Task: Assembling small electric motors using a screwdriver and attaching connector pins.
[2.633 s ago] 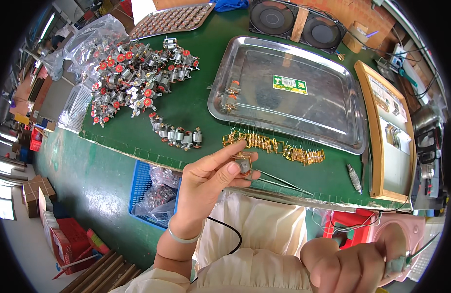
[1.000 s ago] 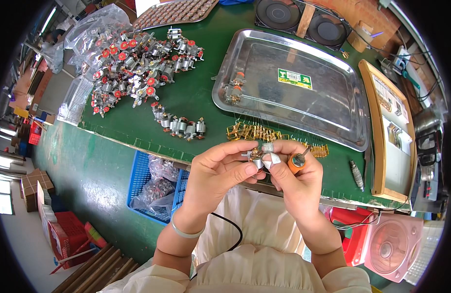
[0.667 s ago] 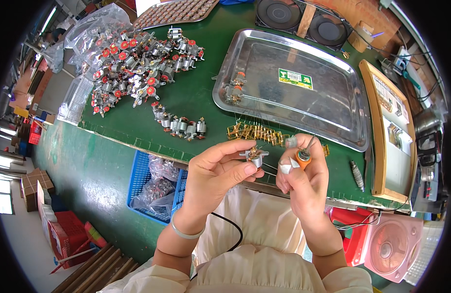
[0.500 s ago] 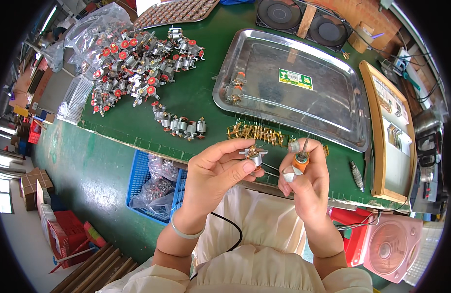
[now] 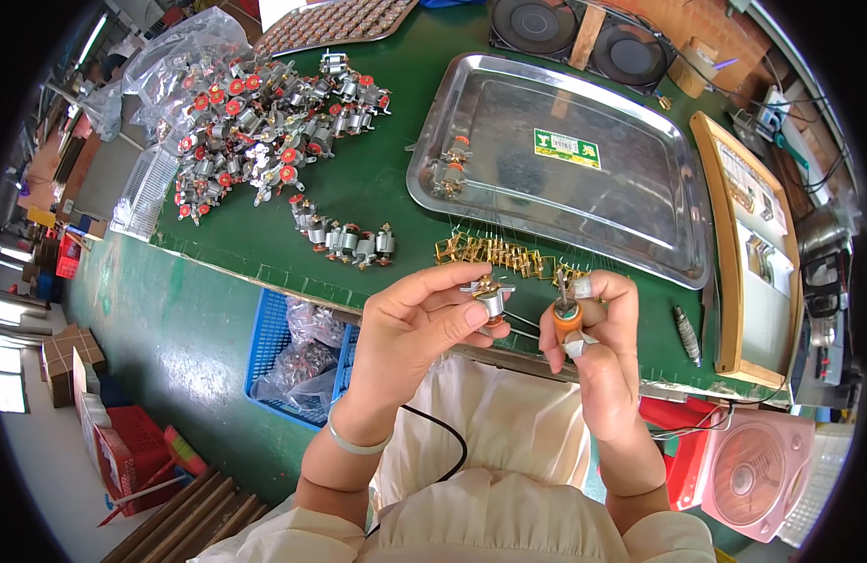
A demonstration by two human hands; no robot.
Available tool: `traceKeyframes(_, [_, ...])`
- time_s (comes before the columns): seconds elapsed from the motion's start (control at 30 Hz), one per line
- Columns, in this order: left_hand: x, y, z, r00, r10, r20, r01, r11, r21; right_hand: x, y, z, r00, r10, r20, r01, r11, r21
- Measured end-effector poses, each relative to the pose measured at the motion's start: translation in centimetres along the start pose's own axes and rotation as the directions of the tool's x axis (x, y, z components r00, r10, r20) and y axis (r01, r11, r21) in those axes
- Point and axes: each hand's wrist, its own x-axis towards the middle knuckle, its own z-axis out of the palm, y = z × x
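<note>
My left hand (image 5: 410, 324) pinches a small electric motor (image 5: 491, 300), a silver can with brass-coloured parts on top, between thumb and fingers. To its right, my right hand (image 5: 610, 361) is closed around an orange-handled tool (image 5: 567, 321) with its narrow metal tip pointing up and away; I cannot tell its exact kind. White wrapping covers parts of the thumb and a finger. The tool and the motor are apart. Just beyond my hands, small brass-coloured frames (image 5: 497, 251) with thin wires lie in a row. Several motors (image 5: 344, 239) form a line left of them.
A large heap of motors (image 5: 283, 131) covers the left of the green table. A steel tray (image 5: 593, 211) with a few motors fills the middle. Right stand a wood-framed box (image 5: 724, 319) and a dark rod-shaped object (image 5: 686, 336). A blue basket (image 5: 261, 366) sits below the edge.
My right hand has shifted the orange-handled tool slightly left and nearer, and its fingers have regripped. The tip has turned more away from me. My left hand and the motor stay almost still.
</note>
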Motion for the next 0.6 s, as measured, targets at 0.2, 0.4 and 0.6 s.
traceKeyframes(0.2, [0.0,0.0,-0.7,0.997,-0.072,-0.016,0.071,0.997,-0.039,0.2,-0.6,-0.8,0.982,-0.174,-0.071,0.173,0.985,-0.015])
traceKeyframes(0.4, [0.0,-0.2,-0.8,1.0,-0.018,-0.017,0.019,0.999,0.048,0.7,-2.6,-3.3,0.91,-0.413,0.024,0.408,0.886,-0.223])
traceKeyframes(0.6, [-0.2,-0.8,-1.5,0.923,0.366,0.122,-0.344,0.64,0.687,2.7,-3.5,-0.2,0.832,-0.505,0.229,0.542,0.655,-0.527])
